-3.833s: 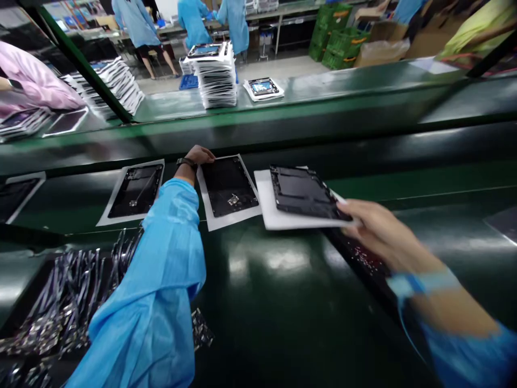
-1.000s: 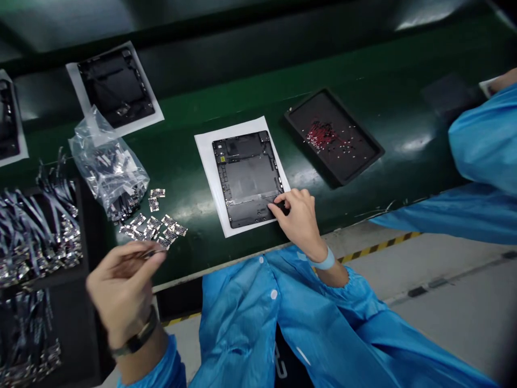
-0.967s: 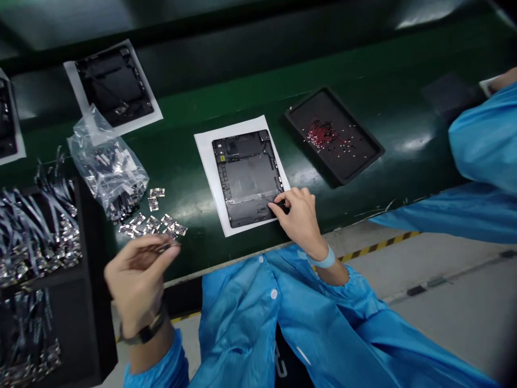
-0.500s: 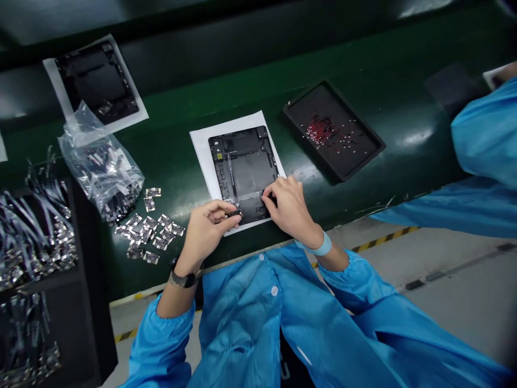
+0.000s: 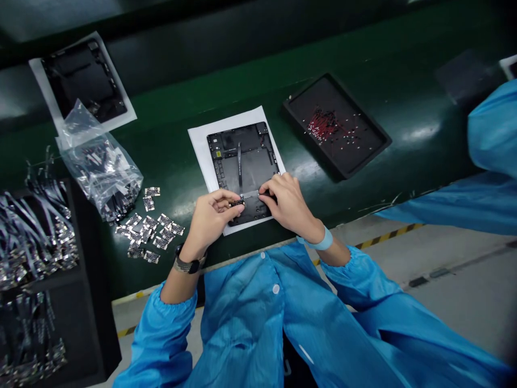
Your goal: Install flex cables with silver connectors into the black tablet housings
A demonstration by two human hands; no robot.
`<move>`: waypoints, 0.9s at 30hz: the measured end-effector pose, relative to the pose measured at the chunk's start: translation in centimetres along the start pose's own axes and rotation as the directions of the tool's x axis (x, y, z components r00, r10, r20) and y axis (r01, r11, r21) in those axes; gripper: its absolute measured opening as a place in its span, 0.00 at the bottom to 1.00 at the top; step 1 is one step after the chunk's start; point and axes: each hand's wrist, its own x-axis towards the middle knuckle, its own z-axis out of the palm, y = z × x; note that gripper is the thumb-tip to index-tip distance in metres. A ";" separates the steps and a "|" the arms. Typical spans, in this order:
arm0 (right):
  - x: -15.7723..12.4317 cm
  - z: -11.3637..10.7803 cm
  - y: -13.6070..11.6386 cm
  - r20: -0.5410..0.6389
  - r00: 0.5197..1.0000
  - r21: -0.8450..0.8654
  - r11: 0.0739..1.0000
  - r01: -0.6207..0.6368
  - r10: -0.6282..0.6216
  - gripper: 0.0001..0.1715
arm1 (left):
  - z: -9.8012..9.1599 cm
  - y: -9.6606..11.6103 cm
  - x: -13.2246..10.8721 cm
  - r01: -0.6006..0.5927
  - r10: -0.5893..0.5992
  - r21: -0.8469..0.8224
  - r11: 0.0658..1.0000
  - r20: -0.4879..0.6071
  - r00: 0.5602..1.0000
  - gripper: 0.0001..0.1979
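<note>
Head view, and both hands are working over the black tablet housing (image 5: pixel 242 156), flat on a white sheet (image 5: pixel 197 145) on the green bench (image 5: pixel 161 70). The left hand (image 5: pixel 210 216) pinches a small circuit board (image 5: pixel 237 202) above the housing. The right hand (image 5: pixel 288 202) sits curled just beside it, fingertips (image 5: pixel 264 196) on the housing; any grip there can't be told. Loose boards (image 5: pixel 151 229) lie left of the sheet, near a plastic bag (image 5: pixel 99 172).

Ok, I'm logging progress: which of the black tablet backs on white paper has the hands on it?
The middle one: the left hand and right hand are on it. The other back, upper left, lies untouched.
</note>
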 end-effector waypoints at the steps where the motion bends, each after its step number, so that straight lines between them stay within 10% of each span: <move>1: 0.1 -0.1 0.0 0.014 1.000 -0.015 1.000 0.016 -0.016 0.05 | 0.0 0.0 0.0 -0.001 0.001 0.004 1.000 -0.002 1.000 0.14; 14: -0.5 -1.7 1.3 -0.057 0.997 0.304 0.950 0.074 -0.059 0.06 | 1.3 0.9 0.8 0.027 -0.029 0.039 0.999 0.052 0.998 0.13; 27: -0.4 -3.5 2.2 -0.028 1.000 0.242 0.970 0.004 0.003 0.05 | 4.0 0.9 3.6 -0.075 0.063 0.119 0.990 0.103 0.993 0.10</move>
